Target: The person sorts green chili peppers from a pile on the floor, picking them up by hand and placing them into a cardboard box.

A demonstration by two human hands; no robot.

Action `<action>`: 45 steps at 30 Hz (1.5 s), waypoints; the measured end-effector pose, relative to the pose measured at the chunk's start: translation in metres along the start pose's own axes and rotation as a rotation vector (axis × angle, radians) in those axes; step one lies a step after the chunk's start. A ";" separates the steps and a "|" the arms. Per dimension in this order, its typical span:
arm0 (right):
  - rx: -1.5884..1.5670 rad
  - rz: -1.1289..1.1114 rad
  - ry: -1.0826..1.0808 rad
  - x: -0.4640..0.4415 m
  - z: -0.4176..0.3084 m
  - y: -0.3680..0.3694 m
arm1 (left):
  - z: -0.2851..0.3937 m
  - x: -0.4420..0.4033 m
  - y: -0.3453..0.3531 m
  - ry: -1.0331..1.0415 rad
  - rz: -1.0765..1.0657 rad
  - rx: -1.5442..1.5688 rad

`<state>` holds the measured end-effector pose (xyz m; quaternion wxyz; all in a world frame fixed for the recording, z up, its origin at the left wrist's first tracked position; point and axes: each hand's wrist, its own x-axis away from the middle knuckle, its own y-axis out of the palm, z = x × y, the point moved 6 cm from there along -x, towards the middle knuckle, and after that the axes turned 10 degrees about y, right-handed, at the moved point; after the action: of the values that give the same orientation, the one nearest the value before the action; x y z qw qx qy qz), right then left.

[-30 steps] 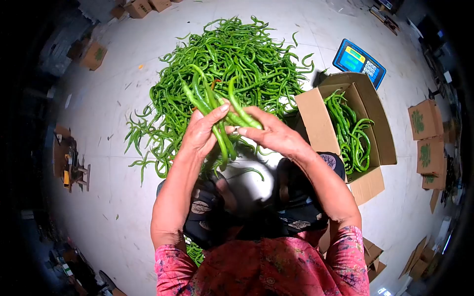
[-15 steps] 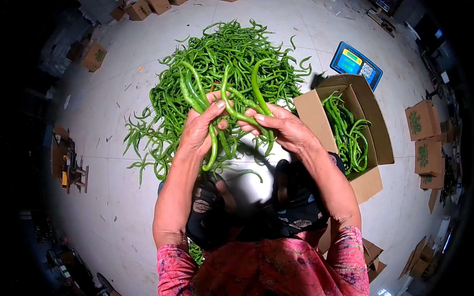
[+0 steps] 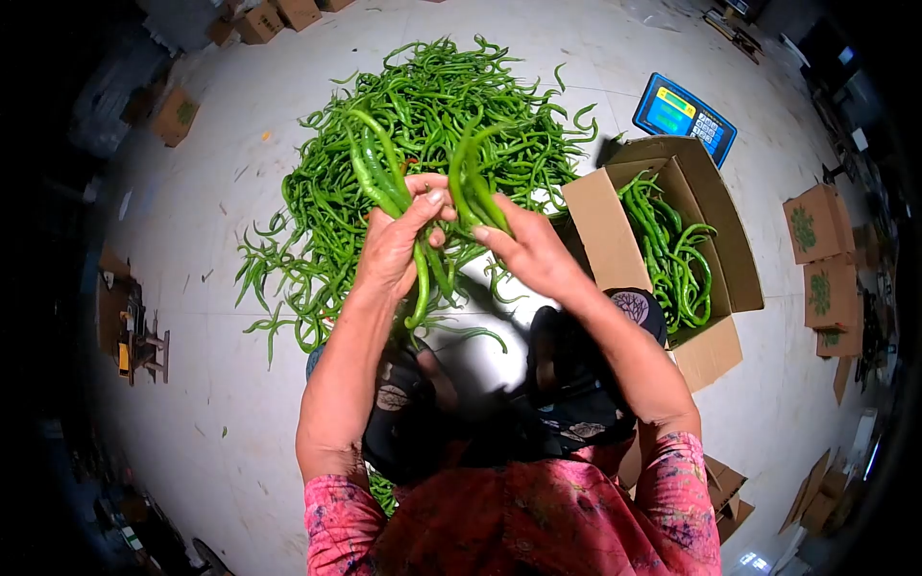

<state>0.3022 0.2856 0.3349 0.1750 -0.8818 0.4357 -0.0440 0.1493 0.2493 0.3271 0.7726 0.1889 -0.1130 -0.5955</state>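
Observation:
In the head view, my left hand is closed around several long green chili peppers, whose ends stick out above and below the fist. Close beside it, my right hand grips a smaller bunch of green peppers that points upward. The fingers of both hands nearly meet. Behind them a large heap of green peppers spreads over the pale floor. To the right of my right arm stands an open cardboard box with long peppers lying in it.
A blue scale display with a keypad stands behind the box. Printed cartons are stacked at the far right, and more cartons stand at the back left. Loose peppers lie on the floor near my feet.
The peppers in my right hand have swung from lying across toward my left hand to pointing upward in a bunch. My left hand keeps its hold. The view has shifted slightly.

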 end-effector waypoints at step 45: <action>0.143 -0.217 0.302 0.017 0.007 0.018 | -0.003 -0.002 0.005 -0.070 -0.115 0.510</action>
<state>0.3004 0.2644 0.3213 0.1642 -0.8923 0.3552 -0.2252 0.1540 0.2530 0.3269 0.6606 0.3630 -0.2750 -0.5968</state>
